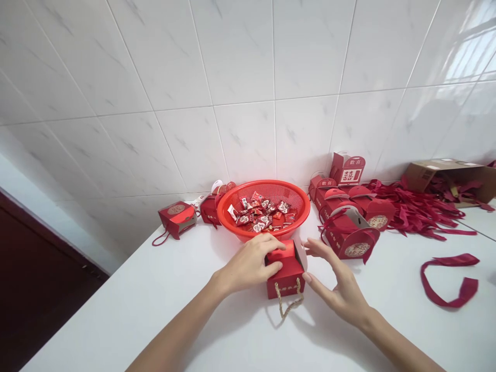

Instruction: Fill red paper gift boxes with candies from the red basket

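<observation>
A small red gift box (285, 284) with a gold rope handle (284, 310) stands on the white table in front of me. Its top flaps are partly raised. My left hand (256, 261) reaches over the box from the left, its fingers bent onto the top. On the right side, my right hand (339, 281) has thumb and fingers spread apart, their tips at the box's raised side flap. Just behind the box is a red plastic colander (225, 212) that holds wrapped candies (261, 222).
Several red gift boxes (351, 237) cluster right of the colander, beside a heap of dark red ribbons (406, 206) and an open cardboard box (422, 175). One ribbon (434, 297) lies alone at right. More red boxes (176, 219) stand at left, near the tiled wall (248, 144).
</observation>
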`<action>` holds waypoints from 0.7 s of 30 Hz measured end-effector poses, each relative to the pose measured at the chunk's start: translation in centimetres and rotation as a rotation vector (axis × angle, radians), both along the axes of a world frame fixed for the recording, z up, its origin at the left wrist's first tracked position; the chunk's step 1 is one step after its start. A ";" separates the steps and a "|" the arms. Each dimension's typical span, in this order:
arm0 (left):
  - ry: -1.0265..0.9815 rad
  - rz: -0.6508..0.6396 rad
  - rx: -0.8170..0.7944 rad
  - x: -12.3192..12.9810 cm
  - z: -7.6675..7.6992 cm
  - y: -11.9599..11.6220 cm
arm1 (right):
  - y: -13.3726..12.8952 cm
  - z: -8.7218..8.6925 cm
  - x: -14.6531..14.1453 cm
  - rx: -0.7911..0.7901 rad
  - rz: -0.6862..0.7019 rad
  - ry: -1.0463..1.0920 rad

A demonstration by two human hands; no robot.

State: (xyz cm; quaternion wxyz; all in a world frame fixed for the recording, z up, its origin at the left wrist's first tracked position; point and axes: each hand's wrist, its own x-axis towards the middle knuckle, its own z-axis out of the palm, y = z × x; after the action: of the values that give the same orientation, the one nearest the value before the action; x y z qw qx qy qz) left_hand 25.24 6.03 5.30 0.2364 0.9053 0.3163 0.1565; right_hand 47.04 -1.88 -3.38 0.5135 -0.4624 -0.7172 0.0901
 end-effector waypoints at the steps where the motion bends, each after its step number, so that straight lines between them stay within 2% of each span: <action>1: -0.021 -0.004 0.006 0.3 -0.3 -0.1 | -0.1 0.1 0.0 0.014 0.020 -0.032; 6: -0.209 -0.031 -0.001 0.9 -1.8 -0.5 | -0.1 0.6 0.0 0.024 0.117 -0.197; 11: -0.242 -0.095 -0.016 0.8 -2.8 -0.9 | 0.1 0.6 0.3 0.046 0.096 -0.171; 15: -0.186 -0.166 -0.090 0.9 -3.1 -1.2 | 0.0 0.6 0.3 0.079 0.050 -0.107; 18: -0.096 -0.160 -0.208 1.3 -3.5 -1.4 | -0.1 0.5 0.0 0.075 0.018 -0.084; 21: -0.071 -0.136 -0.246 1.9 -4.0 -1.8 | -0.2 0.4 -0.2 0.035 -0.006 -0.069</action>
State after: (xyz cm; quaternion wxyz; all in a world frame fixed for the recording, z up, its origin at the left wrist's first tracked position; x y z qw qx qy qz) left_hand 27.16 4.23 1.25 0.3667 0.8827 0.2625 0.1323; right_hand 46.80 -2.04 -3.01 0.4965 -0.4582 -0.7347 0.0601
